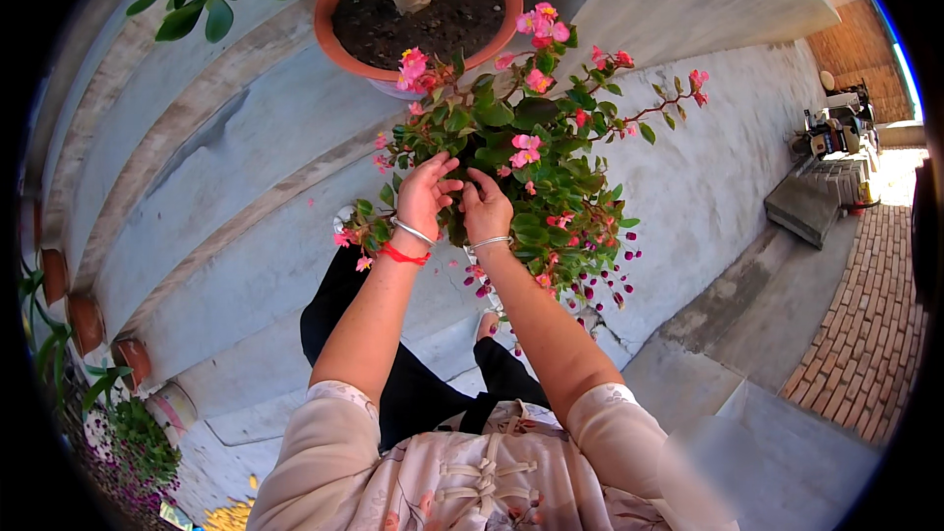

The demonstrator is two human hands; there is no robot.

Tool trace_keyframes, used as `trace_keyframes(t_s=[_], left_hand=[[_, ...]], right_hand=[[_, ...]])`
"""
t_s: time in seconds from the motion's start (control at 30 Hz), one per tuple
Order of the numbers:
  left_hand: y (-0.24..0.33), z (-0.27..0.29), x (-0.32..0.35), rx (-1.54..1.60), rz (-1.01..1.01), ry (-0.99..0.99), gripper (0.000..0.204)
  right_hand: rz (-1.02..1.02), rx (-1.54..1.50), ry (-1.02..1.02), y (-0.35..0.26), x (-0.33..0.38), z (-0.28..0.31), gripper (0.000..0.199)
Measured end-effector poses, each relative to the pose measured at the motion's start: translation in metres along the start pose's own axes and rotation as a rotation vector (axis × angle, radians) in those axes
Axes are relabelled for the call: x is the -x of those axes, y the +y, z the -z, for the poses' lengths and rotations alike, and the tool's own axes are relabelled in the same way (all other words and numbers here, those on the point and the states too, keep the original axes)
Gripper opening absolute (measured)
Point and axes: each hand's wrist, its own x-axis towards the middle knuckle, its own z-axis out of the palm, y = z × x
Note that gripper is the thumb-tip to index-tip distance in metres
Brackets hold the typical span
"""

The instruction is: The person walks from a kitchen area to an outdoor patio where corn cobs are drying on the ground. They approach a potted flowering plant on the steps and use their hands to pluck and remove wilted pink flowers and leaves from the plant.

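A bushy begonia (536, 123) with pink flowers and green leaves spreads in front of me. Both hands are at its near left side, close together among the foliage. My left hand (425, 199) is palm inward, its fingers loosely bent and apart, touching the leaves; nothing shows in it. Beside it, my right hand (487, 211) has its fingers curled, thumb and forefinger close together; whatever lies between them is too small or hidden to name. The begonia's pot is hidden under leaves. A silver bangle circles each wrist, with a red cord on the left.
A large terracotta pot (339, 29) with a thick trunk stands beyond the begonia. Curved concrete steps (221, 152) lie left, with small pots (87, 323) along their edge. Purple buds (600, 285) hang near my right forearm. Brick paving (851, 359) and a parked vehicle (836, 133) are at right.
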Motion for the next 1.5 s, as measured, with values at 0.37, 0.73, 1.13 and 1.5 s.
trace_keyframes(t_s=[0.37,0.73,1.13,1.5], left_hand=[[-0.002,0.006,0.005,0.0,0.022,-0.038,0.034],[0.0,0.011,0.01,-0.052,0.063,-0.054,0.035],[-0.003,0.012,0.012,-0.074,0.065,-0.077,0.035],[-0.004,0.004,0.012,-0.017,0.047,-0.049,0.029]], right_hand=[[0.075,0.768,0.008,0.002,-0.006,0.005,0.034],[0.006,0.695,0.089,-0.001,-0.005,-0.002,0.03],[-0.065,0.446,0.103,0.018,-0.015,0.002,0.018],[-0.106,-0.085,-0.04,0.022,0.018,0.017,0.012]])
